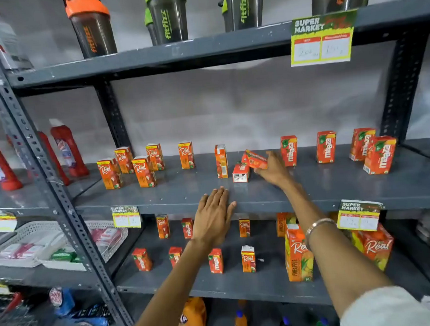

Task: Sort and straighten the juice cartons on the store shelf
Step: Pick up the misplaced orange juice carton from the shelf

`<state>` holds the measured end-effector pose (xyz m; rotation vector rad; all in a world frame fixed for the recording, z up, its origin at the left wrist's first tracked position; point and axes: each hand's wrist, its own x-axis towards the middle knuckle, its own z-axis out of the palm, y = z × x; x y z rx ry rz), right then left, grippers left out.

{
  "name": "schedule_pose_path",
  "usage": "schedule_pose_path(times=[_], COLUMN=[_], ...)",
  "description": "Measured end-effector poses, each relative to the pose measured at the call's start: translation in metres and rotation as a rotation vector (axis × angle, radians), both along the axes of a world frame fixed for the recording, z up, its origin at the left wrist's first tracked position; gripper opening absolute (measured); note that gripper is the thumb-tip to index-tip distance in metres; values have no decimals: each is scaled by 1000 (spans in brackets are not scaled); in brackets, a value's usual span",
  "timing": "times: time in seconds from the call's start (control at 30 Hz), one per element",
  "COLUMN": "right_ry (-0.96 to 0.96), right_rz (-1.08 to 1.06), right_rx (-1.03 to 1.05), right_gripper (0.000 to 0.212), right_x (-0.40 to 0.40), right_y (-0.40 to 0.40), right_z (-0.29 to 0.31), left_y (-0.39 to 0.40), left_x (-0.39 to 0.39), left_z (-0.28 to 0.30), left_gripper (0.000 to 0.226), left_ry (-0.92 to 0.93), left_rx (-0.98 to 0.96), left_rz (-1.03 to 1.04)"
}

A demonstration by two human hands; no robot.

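On the grey middle shelf (311,192) stand small orange juice cartons. Several Real cartons (141,171) are grouped at the left, and several Maaza cartons (326,146) stand at the right. One carton (221,161) stands turned sideways near the middle, and another Maaza carton (241,172) lies on its side next to it. My right hand (272,170) grips a tilted Maaza carton (253,159) just above the fallen one. My left hand (213,217) rests flat on the shelf's front edge, fingers apart, holding nothing.
The shelf below (241,284) holds scattered small cartons and large Real cartons (297,253) at the right. Shaker bottles (167,17) stand on the top shelf. Red cleaner bottles (68,149) and white baskets (37,244) fill the left rack. Price tags (322,40) hang from shelf edges.
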<state>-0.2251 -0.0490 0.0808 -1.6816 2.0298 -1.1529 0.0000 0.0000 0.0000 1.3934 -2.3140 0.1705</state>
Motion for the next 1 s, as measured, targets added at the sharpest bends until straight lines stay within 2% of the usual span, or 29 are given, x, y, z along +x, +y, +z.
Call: schedule_pose_path(times=[0.1,0.3,0.53,0.63,0.7,0.77,0.83,0.9,1.0], right_ry=[-44,-118,-152,-251,-508,-929,-1298,-1491,-1575], right_rz=[-16,-8,40,48,136,261,284,301,376], right_rx=[10,2,31,35,65,73,39,17,-13], right_gripper=[63,54,55,52,62,74,62,43,45], right_x=[0,-6,-10,-6,-6,-2,4,10,15], right_y=[-6,-12,-10,-10,-6,2,12,21,35], right_z=[5,-2,-4,-2,0,4,9,16,19], left_y=[-4,-12,-13,-14,-14,-15,-15,-15,-16], left_x=[1,5,3,2,2,2,2,1,1], left_z=[1,-7,-12,-14,-15,-15,-16,-16,-16], left_gripper=[62,61,63,62,63,64,65,67,67], left_ry=[2,2,60,70,83,88,89,91,93], left_rx=[-46,-61,-75,-76,-71,-75,-79,-82,-85], left_rz=[6,-12,-3,1,0,-1,3,6,7])
